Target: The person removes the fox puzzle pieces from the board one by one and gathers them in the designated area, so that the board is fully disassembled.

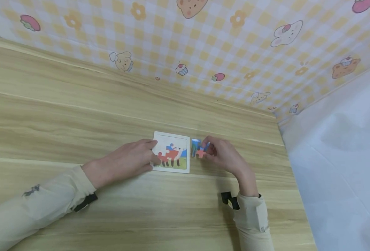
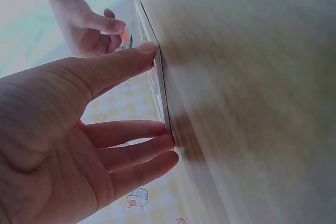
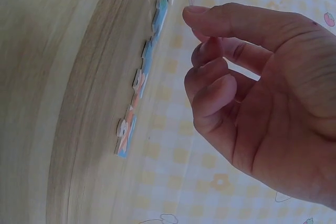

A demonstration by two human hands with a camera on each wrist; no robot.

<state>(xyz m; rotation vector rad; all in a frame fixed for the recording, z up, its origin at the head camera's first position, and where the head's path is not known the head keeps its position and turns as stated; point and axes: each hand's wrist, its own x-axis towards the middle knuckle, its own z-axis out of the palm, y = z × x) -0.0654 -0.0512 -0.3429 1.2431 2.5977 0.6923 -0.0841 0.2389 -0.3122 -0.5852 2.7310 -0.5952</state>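
A white-framed jigsaw puzzle board (image 1: 172, 171) lies on the table, partly filled with a red and white animal on grass. My left hand (image 1: 125, 158) rests at its left edge, fingers fairly straight; the left wrist view shows the thumb (image 2: 147, 51) on the board and fingertips at its edge. Just right of the board, my right hand (image 1: 225, 155) pinches a red puzzle piece (image 1: 200, 153) between thumb and forefinger, its other fingers curled. Beside that piece lie loose blue and green puzzle pieces (image 1: 194, 143), partly hidden by the hand.
The wood-grain table (image 1: 125, 216) meets a yellow checked cloth (image 1: 160, 42) with cartoon prints at the back. On the right, the table edge borders a white surface (image 1: 338, 167). In the right wrist view, several loose pieces (image 3: 149, 56) lie in a row.
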